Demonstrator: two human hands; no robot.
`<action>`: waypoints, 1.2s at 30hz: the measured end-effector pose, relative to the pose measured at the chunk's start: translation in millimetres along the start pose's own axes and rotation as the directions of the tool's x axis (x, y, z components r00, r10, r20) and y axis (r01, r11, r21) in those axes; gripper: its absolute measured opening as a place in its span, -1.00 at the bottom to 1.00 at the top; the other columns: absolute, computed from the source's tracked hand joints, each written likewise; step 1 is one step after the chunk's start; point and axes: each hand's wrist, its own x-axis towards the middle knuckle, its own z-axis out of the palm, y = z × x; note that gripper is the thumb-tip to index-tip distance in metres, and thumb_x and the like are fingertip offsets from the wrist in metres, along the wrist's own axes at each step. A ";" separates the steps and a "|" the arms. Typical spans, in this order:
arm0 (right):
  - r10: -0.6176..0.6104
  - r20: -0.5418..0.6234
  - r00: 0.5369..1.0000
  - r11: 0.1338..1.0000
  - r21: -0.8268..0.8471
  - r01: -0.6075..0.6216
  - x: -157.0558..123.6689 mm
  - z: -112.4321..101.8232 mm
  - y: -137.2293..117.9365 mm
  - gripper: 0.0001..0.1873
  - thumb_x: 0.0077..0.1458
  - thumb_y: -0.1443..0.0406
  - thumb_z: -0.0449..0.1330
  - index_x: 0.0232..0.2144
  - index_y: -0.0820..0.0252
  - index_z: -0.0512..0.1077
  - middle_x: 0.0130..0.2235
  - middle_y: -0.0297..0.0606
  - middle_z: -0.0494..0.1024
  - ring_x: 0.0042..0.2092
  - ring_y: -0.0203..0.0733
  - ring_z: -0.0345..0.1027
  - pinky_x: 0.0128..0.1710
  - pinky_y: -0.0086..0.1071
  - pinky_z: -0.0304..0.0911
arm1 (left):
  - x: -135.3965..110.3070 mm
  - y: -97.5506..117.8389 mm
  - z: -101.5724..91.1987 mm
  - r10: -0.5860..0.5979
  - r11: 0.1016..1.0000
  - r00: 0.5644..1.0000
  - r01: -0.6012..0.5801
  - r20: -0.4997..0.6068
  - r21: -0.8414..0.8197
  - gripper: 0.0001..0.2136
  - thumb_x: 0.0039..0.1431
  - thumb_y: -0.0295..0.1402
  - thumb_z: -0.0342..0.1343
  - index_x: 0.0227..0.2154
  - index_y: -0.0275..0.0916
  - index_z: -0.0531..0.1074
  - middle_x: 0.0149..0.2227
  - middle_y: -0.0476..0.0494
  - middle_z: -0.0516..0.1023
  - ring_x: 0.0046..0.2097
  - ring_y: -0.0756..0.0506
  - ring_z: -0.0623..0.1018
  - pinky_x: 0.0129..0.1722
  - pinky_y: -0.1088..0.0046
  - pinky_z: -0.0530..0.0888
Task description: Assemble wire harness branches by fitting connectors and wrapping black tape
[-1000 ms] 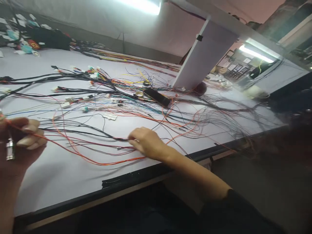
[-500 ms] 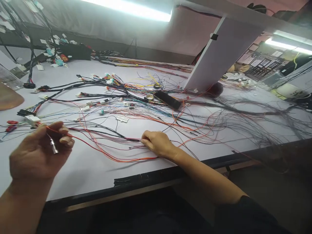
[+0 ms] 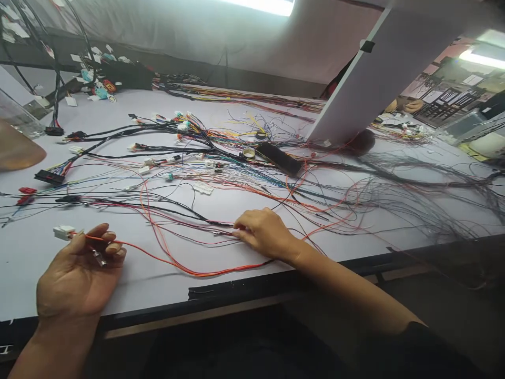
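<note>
My left hand [image 3: 81, 276], closed at the near left, grips orange wires [image 3: 148, 252] just behind a white plug connector [image 3: 64, 232]. A loose wire with a metal crimp terminal [image 3: 99, 258] dangles between its fingers. The orange wires sag across the table toward my right forearm. My right hand [image 3: 264, 231] lies low at the middle of the table, its fingers pinched on thin dark red wires [image 3: 197, 231]. A small terminal [image 3: 218, 233] pokes out just left of those fingertips. Part of the wires is hidden beneath the hand.
Behind my hands spreads a black-taped wiring harness [image 3: 158, 126] with several connectors. A dark phone [image 3: 279, 159] and a tape roll [image 3: 248, 153] lie on the wires. A white panel [image 3: 351, 79] stands at the right. The table's black edge [image 3: 236, 289] runs in front.
The view has shifted slightly. My left hand has come down and nearer with the white connector, away from the black connector. My right hand keeps its place on the wires.
</note>
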 end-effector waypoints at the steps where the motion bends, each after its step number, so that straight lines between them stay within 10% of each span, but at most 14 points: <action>1: -0.010 0.036 0.999 1.000 -0.029 0.011 0.9 1.4 -2.2 -0.87 0.21 0.24 0.17 -0.26 0.15 0.47 -0.23 -0.31 0.56 -0.25 -0.25 0.37 -0.24 -0.34 0.00 | -0.6 -1.4 0.1 -0.009 0.999 1.000 0.008 -0.018 -0.049 -0.91 -0.07 -0.41 0.19 -0.43 -0.25 0.46 -0.39 -0.08 0.47 -0.41 0.01 0.40 -0.56 0.59 0.43; 12: -0.075 -0.046 0.996 0.965 -0.257 0.061 4.7 13.9 -5.3 -0.83 0.24 0.41 0.02 -0.31 0.27 0.41 -0.35 -0.22 0.54 -0.35 -0.23 0.31 -0.31 -0.32 -0.04 | -5.1 -3.4 1.8 -0.019 0.981 1.000 0.021 0.010 -0.192 -0.88 0.09 -0.51 0.06 -0.45 -0.32 0.50 -0.38 -0.14 0.51 -0.37 -0.01 0.46 -0.57 0.58 0.42; 20: -0.289 -0.120 0.950 0.957 -0.045 0.286 -9.7 18.9 0.4 -0.84 0.22 0.22 0.14 -0.30 0.16 0.46 -0.11 -0.26 0.55 -0.16 -0.21 0.34 -0.19 -0.31 0.00 | -8.4 -0.6 8.3 -0.024 0.986 0.999 0.019 -0.030 -0.166 -0.81 0.15 -0.53 -0.02 -0.42 -0.39 0.50 -0.37 -0.19 0.52 -0.35 -0.01 0.47 -0.54 0.59 0.46; 26: -0.101 -0.138 0.985 0.968 0.214 0.129 -18.8 8.9 13.5 -0.79 0.31 0.27 0.03 -0.22 0.18 0.47 -0.19 -0.29 0.59 -0.20 -0.31 0.39 -0.18 -0.39 0.08 | -3.0 -2.2 6.1 -0.015 0.993 1.000 0.012 -0.020 -0.115 -0.78 0.17 -0.51 -0.05 -0.40 -0.44 0.50 -0.37 -0.19 0.47 -0.36 -0.01 0.47 -0.49 0.58 0.49; 36: -0.099 0.120 0.988 0.968 -0.217 0.123 -23.0 1.2 4.4 -0.91 0.22 0.30 0.16 -0.31 0.20 0.43 -0.23 -0.28 0.52 -0.26 -0.25 0.32 -0.31 -0.33 -0.04 | -1.4 -5.5 10.5 -0.036 0.999 0.999 0.035 -0.033 -0.026 -0.80 0.17 -0.44 -0.01 -0.42 -0.37 0.51 -0.39 -0.12 0.45 -0.35 0.02 0.47 -0.46 0.61 0.50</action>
